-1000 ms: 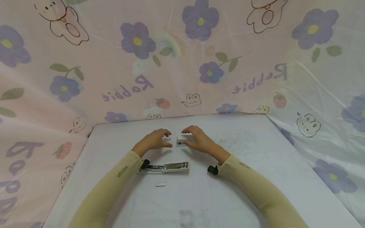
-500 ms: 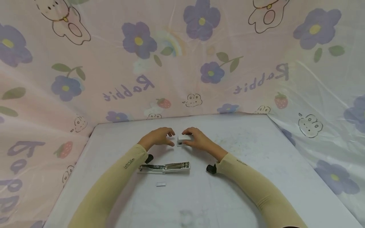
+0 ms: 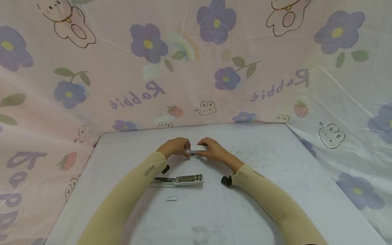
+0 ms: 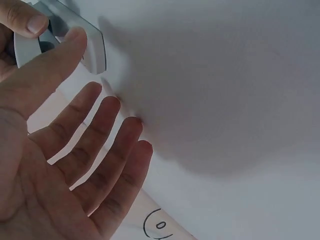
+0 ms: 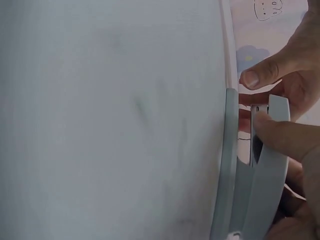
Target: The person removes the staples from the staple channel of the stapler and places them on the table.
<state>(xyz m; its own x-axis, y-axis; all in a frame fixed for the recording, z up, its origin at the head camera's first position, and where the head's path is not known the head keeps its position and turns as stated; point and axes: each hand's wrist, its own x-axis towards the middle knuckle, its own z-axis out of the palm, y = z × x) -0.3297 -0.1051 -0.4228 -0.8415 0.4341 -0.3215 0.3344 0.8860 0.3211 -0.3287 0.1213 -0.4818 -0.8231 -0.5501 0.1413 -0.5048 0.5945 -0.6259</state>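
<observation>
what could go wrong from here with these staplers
The thumb of the right hand lies near the opening of the white-grey plastic stapler it grips, so it might get pinched. The beige left sleeve overlaps the long, open white stapler in the head view and may nudge it. The small silver rectangular block near that stapler could be swept aside.

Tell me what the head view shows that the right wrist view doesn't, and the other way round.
Only the head view: the open stapler, the small strip near it, and both sleeves.

Only the right wrist view: the left thumbnail, and the length of the held stapler that the right grip hides from the head view.

Both: the left grip, the right grip, part of the held stapler, the table and the patterned cloth.
</observation>
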